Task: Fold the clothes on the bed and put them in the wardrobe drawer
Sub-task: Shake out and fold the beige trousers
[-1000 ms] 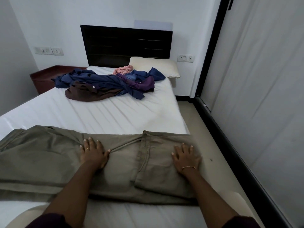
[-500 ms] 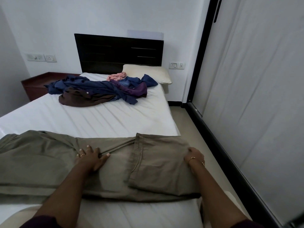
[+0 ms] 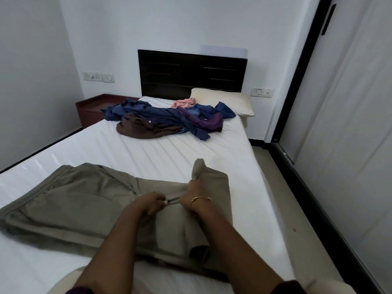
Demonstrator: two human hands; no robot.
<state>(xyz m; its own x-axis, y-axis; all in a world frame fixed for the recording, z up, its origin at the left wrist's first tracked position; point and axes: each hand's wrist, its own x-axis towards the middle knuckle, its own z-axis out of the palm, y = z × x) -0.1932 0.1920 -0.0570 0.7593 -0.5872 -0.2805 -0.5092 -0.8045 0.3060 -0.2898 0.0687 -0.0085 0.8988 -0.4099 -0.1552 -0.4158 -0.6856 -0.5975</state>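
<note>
Both hands on trousers (image 3: 84,204) at six o'clock on bed (image 3: 169,158): right hand (image 3: 196,193) gripping the lifted end, left hand (image 3: 151,203) curled, pinning the middle. Mid-fold, seemingly; next calls for carrying the end toward nine o'clock. Pile (image 3: 167,122) waiting at twelve.

Both arms reach forward, left hand (image 3: 151,202) and right hand (image 3: 195,193) close together, fingers curled
</note>
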